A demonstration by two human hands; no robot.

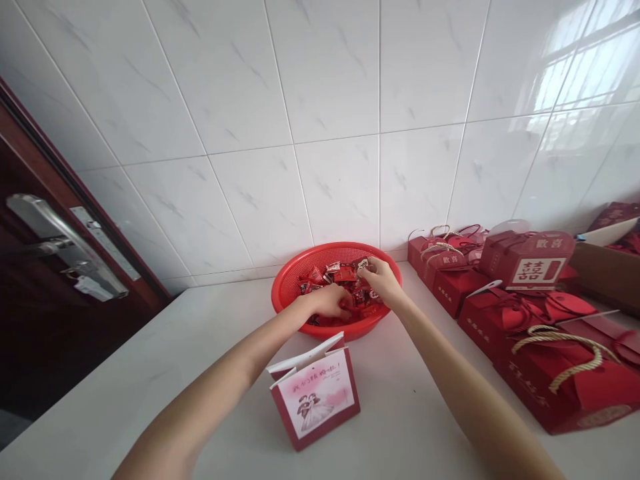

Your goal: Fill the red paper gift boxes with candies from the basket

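Note:
A red plastic basket [286, 287] with a perforated wall holds several wrapped candies [344, 273], mostly red. My left hand [331, 301] reaches over its near edge, fingers curled down among the candies; what the fingertips hold, if anything, is hidden. At the basket's right side my right hand [381, 277] pinches a small wrapped candy [363, 265] with a whitish face. In front of the basket a small red and pink gift box [316, 400] stands upright with its top flaps raised, a printed couple on its front. Neither hand touches the box.
Several red gift boxes [530, 267] with rope handles are grouped on the right of the white table [220, 333]. Behind them is a brown carton [600, 277]. A tiled wall [340, 193] runs along the back, and a dark red door [30, 280] with a metal handle is at left.

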